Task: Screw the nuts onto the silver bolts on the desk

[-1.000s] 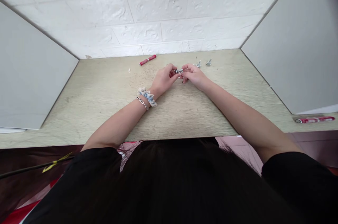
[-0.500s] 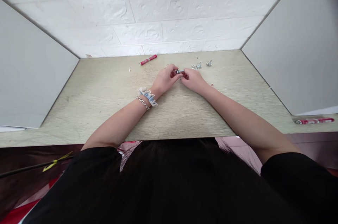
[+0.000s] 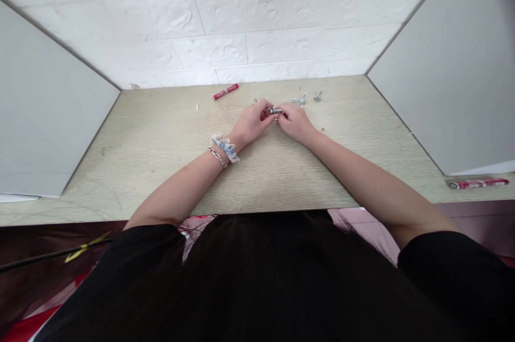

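Between my two hands, above the wooden tabletop (image 3: 257, 181), is a small silver bolt (image 3: 276, 111), lying roughly sideways. My left hand (image 3: 255, 119) pinches its left end between thumb and fingers. My right hand (image 3: 295, 119) has its fingertips closed on the right end. Just below the bolt, by my right fingertips, another small shiny metal piece (image 3: 276, 121) shows, too small to name. Past my right hand lie several loose bolts and nuts (image 3: 302, 99), and one bolt (image 3: 318, 96) stands apart to their right. A small metal part (image 3: 255, 101) sits behind my left hand.
A red tube-shaped marker (image 3: 225, 92) lies near the white brick wall (image 3: 225, 14), with a small white scrap (image 3: 197, 107) to its left. A second red tube (image 3: 478, 184) is at the right front. Grey panels stand at left (image 3: 52, 100) and right (image 3: 446, 63).
The bolt has turned slightly between my fingers, and more of its shank shows. Both hands stay in nearly the same place.
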{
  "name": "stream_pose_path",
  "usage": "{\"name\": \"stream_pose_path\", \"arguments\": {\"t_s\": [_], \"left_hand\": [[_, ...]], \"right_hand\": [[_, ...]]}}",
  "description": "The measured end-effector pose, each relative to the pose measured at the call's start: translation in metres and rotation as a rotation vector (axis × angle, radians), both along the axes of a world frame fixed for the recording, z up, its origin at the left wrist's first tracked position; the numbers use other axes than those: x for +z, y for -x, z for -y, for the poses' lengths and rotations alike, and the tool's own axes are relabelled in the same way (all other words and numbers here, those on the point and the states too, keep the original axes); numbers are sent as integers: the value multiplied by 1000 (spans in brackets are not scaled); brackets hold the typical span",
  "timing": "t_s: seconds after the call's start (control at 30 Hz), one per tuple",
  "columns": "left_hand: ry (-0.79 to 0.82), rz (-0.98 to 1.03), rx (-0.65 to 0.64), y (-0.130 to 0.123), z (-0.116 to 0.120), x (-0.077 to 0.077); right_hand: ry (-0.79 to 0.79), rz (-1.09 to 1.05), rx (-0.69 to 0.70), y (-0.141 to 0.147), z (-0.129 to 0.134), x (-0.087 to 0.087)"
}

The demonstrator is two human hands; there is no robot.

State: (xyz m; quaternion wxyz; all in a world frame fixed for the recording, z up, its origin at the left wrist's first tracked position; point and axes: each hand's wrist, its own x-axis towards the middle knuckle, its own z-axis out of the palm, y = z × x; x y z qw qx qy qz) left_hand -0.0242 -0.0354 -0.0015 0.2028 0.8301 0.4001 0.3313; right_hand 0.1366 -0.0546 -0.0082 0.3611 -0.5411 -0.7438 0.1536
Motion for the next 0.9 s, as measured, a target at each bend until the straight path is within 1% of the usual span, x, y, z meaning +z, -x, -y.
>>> {"name": "stream_pose_path", "arguments": {"t_s": [0.1, 0.27, 0.5, 0.67, 0.9], "left_hand": [[-19, -20, -9, 0, 2, 2], [-31, -47, -25, 0, 6, 6], [-23, -34, 7, 0, 2, 2], [-37, -56, 8, 1, 0, 2], [-64, -85, -53, 2, -1, 2]], "right_hand": [[-21, -99, 61, -1, 3, 1], [-10, -165, 101, -2, 5, 1], [16, -213, 20, -1, 5, 0], [54, -233, 42, 0, 6, 2], [101, -260, 72, -1, 7, 4]]}}
